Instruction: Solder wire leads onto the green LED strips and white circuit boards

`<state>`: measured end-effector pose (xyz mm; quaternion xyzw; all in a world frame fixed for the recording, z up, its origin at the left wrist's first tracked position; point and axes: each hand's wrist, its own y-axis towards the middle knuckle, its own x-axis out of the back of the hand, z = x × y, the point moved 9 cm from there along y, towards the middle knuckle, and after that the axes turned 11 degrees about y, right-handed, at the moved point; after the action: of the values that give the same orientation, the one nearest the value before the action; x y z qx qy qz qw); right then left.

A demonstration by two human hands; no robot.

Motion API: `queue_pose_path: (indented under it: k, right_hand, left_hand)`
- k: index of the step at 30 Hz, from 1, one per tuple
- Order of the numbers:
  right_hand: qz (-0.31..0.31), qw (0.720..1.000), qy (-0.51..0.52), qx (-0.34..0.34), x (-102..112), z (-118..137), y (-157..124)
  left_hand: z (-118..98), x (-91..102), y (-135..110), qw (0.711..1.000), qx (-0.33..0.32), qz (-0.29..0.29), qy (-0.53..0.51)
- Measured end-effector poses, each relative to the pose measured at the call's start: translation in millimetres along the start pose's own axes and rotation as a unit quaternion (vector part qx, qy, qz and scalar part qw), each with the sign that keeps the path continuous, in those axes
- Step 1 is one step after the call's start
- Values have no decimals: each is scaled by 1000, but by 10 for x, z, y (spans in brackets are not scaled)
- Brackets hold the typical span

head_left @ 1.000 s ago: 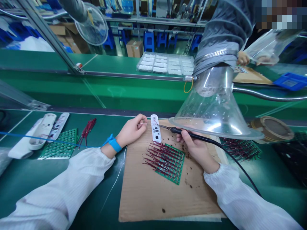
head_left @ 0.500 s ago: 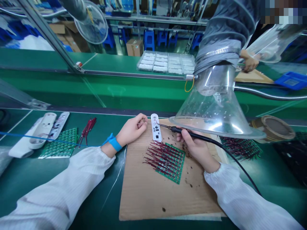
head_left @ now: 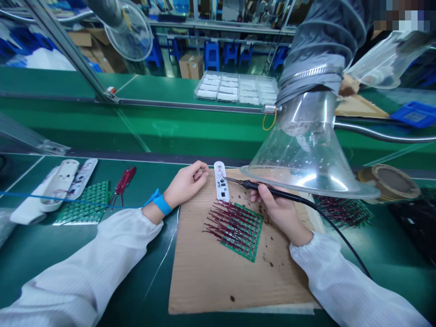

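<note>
My left hand (head_left: pixel 186 184) rests on the mat's edge, pinching a thin solder wire (head_left: pixel 200 173) whose tip stops just left of a narrow white circuit board (head_left: pixel 221 181). That board lies on a brown cardboard sheet (head_left: pixel 211 277). My right hand (head_left: pixel 270 209) grips a black soldering iron (head_left: pixel 269 191), its tip at the board's right edge. Below the board, a green circuit board (head_left: pixel 236 231) bristling with dark red wired parts lies on the cardboard. Dark specks dot the cardboard around it.
A clear fume hood (head_left: pixel 306 159) hangs over my right hand. Left of my arm lie white housings (head_left: pixel 57 190), a green board (head_left: pixel 81 204) and red-handled tweezers (head_left: pixel 124 181). My wrist wears a blue strap (head_left: pixel 160 203). A co-worker's hand (head_left: pixel 349 85) works beyond the belt.
The solder wire's tip has drawn back left, away from the white board. The iron tip sits slightly closer to the board. The co-worker's hand has shifted beyond the belt.
</note>
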<state>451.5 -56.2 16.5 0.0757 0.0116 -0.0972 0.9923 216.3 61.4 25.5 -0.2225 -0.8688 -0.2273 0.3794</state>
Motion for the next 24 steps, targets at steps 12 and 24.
queue_pose_path:
  k: [12, 24]
  right_hand:
    - [-22, 1000, -15, 3, 25, 27, -16]
    - [-40, 995, -82, 26, 125, 55, -86]
  left_hand:
    - [-41, -24, -7, 1000, -27, 14, -7]
    - [-26, -52, 14, 995, 50, 62, 61]
